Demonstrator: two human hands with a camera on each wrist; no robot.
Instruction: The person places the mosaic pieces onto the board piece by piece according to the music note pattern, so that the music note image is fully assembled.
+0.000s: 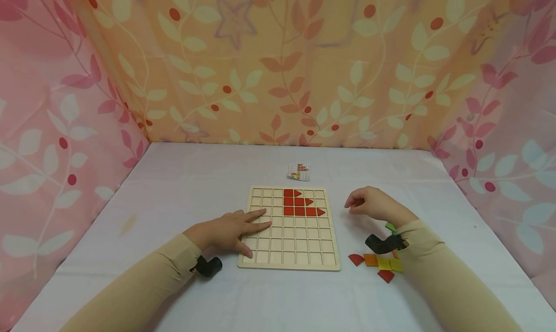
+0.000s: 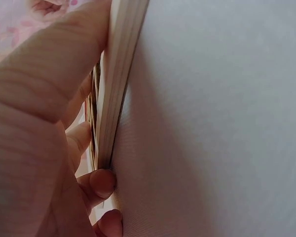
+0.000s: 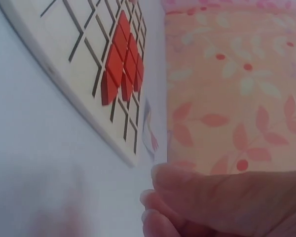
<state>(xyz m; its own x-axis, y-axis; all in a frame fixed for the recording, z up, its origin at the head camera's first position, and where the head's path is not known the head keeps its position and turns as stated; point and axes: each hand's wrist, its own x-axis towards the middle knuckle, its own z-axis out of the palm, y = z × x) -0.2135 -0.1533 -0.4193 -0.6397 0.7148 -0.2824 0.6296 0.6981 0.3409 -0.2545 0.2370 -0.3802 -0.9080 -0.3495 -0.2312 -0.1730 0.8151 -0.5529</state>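
Note:
A wooden grid board [image 1: 282,267] lies on the white cloth, with red square and pointed tiles [image 1: 299,211] set in three rows near its far side. My left hand [image 1: 226,231] rests on the board's left edge, fingers spread over the grid. From the left wrist view, the thumb [image 2: 44,64] lies along the board's side edge [image 2: 113,94]. Right of the board, my right hand [image 1: 374,204] hovers with loosely bent fingers. In the right wrist view its thumb [image 3: 207,190] is close to the fingertips, and no tile shows between them.
A small printed card [image 1: 298,171] lies beyond the board. Loose tiles lie by the right wrist: a red rounded one [image 1: 356,259], an orange square [image 1: 370,260], yellow squares [image 1: 383,263], another red one [image 1: 385,276] and green pieces [image 1: 390,227]. Patterned curtains [image 1: 278,81] enclose the table.

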